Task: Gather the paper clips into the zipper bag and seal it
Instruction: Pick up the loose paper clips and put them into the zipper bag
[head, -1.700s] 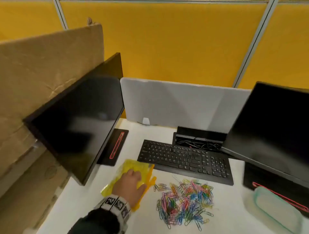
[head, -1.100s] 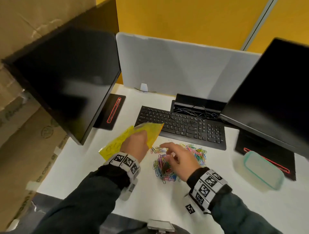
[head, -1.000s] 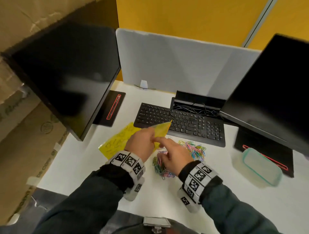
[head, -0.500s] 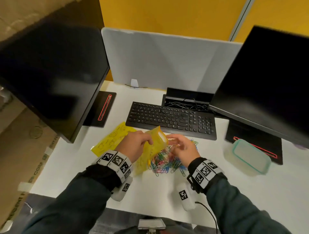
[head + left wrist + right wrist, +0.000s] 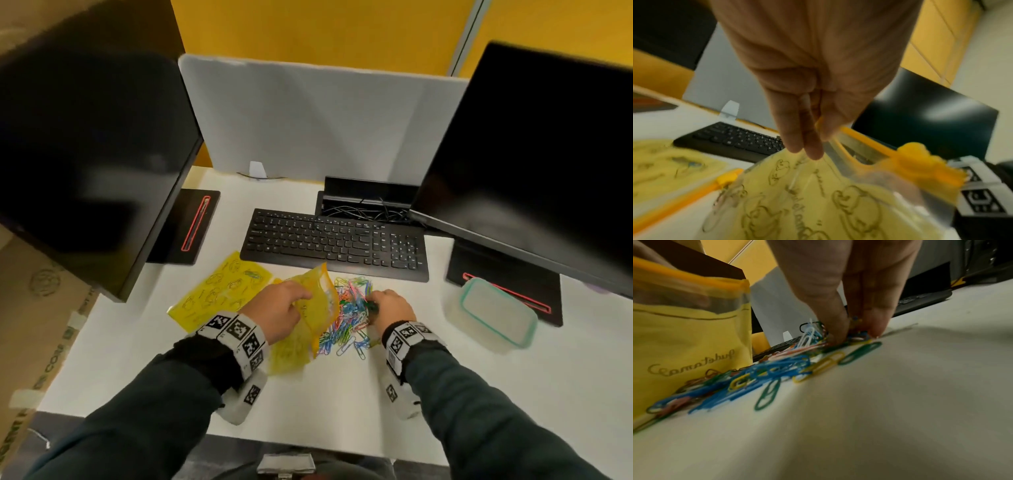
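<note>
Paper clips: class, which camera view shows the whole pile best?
The head view: the whole paper clips pile lies between both hands. The right wrist view shows only blurred near clips under the fingers. The left wrist view shows none.

Yellow zipper bag (image 5: 317,305) with brown doodles and an orange zip strip; paper clips (image 5: 349,318) blue, green, yellow, pink and white on the white desk (image 5: 342,404); black keyboard (image 5: 335,241) beyond.

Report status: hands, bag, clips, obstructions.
Left hand holds zipper bag up, mouth open. Right hand pinching paper clips from pile on desk. Nothing blocking.
</note>
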